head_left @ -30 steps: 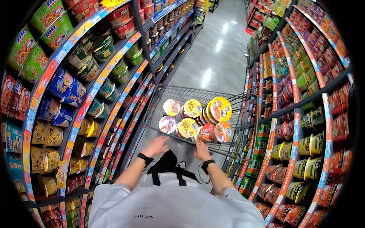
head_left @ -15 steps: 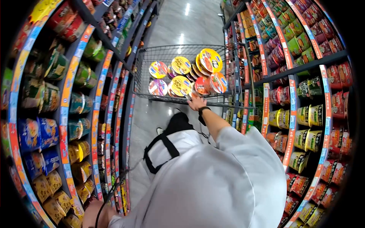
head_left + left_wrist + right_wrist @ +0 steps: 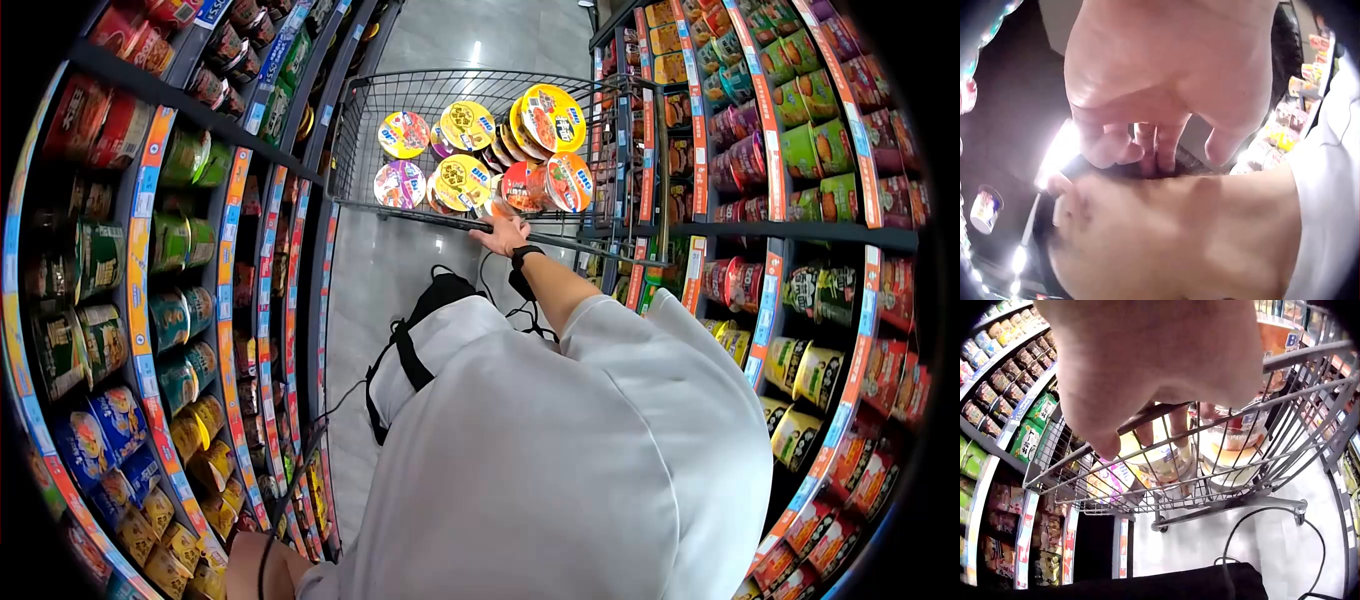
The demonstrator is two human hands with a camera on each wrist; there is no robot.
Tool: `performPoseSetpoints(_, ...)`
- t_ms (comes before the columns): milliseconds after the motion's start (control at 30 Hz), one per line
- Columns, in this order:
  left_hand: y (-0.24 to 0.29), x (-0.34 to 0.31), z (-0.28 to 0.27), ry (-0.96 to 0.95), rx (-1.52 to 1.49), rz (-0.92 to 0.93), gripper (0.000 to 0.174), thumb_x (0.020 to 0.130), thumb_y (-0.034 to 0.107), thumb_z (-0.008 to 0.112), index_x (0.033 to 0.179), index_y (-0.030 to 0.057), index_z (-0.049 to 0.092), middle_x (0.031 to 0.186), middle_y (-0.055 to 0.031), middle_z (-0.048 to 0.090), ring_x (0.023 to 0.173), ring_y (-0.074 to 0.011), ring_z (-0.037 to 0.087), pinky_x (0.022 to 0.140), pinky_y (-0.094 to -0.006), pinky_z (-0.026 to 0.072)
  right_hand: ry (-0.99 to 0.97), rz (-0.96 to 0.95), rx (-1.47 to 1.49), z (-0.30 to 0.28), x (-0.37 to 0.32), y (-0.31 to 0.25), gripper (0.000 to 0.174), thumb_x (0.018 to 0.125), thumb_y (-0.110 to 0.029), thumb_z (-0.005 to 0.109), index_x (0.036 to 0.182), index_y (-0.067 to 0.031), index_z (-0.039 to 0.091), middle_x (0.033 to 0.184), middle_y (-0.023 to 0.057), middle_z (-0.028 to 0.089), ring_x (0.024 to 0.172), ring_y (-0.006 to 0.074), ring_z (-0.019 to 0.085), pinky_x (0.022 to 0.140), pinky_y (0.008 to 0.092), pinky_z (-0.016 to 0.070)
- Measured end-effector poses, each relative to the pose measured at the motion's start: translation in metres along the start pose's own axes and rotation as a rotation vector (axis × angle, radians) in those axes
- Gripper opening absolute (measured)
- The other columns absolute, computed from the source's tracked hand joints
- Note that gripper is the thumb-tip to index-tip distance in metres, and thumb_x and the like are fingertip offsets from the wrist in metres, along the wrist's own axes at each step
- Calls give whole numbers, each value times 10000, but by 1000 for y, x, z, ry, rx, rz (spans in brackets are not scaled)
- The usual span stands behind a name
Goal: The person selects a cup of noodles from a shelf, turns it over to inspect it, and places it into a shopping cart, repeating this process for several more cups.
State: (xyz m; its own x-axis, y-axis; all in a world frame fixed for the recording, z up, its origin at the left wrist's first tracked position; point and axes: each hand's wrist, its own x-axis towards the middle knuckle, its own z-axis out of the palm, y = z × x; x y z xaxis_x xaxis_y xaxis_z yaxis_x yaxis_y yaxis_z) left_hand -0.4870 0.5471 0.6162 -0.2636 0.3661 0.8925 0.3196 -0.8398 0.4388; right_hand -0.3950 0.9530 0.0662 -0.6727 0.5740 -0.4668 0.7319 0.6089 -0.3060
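In the head view my right hand [image 3: 503, 235] grips the near bar of a wire shopping cart [image 3: 640, 255]. The right wrist view has its fingers [image 3: 1179, 428] curled over the dark handle [image 3: 1310, 355]. Just beyond that hand, instant noodle tubs stand in the cart: a yellow-lidded tub [image 3: 463, 182], a purple-and-white one [image 3: 400, 185] and an orange-red one [image 3: 568, 182]. My left hand [image 3: 1169, 69] is raised, its fingers pointing down to bare skin by an ear [image 3: 1065, 194] and neck [image 3: 1229, 225]; it holds nothing visible. In the head view only part of the left arm [image 3: 262, 568] shows.
Shelves of noodle tubs [image 3: 180, 245] line the left side, and more shelves [image 3: 800, 330] stand close on the right. Grey aisle floor [image 3: 480, 30] runs ahead of the cart. A black cable [image 3: 1319, 550] loops below the cart.
My left hand has risen from beside the cart toward the head and left the head view. My right hand stays at the cart's bar, and the cart appears higher in view.
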Motion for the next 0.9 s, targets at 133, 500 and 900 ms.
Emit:
performPoseSetpoints(133, -22, 15, 5, 17, 13, -27, 156, 887, 152, 621, 1040, 160, 655, 1035, 5, 604, 884, -141, 597, 649, -273, 467, 45, 7, 14, -15, 31, 3, 603, 762, -675, 605, 1214, -281, 664, 1212, 121, 632, 1250, 369, 371, 994, 506, 206)
performPoseSetpoints(500, -51, 30, 15, 65, 46, -68, 174, 902, 141, 594, 1063, 166, 654, 1074, 28, 613, 892, -122, 611, 639, -260, 469, -12, 1, 42, -62, 74, 8, 642, 768, -679, 608, 1232, -236, 646, 1351, 131, 552, 1295, 403, 344, 1014, 518, 219)
performPoseSetpoints(900, -26, 26, 36, 88, 189, -36, 197, 919, 129, 564, 1089, 172, 653, 1117, 53, 623, 901, -101, 627, 628, -247, 472, -132, 14, 15, -94, 64, -9, 791, 756, -726, 575, 1343, -196, 550, 1368, 165, 526, 1334, 413, 363, 1049, 594, 236)
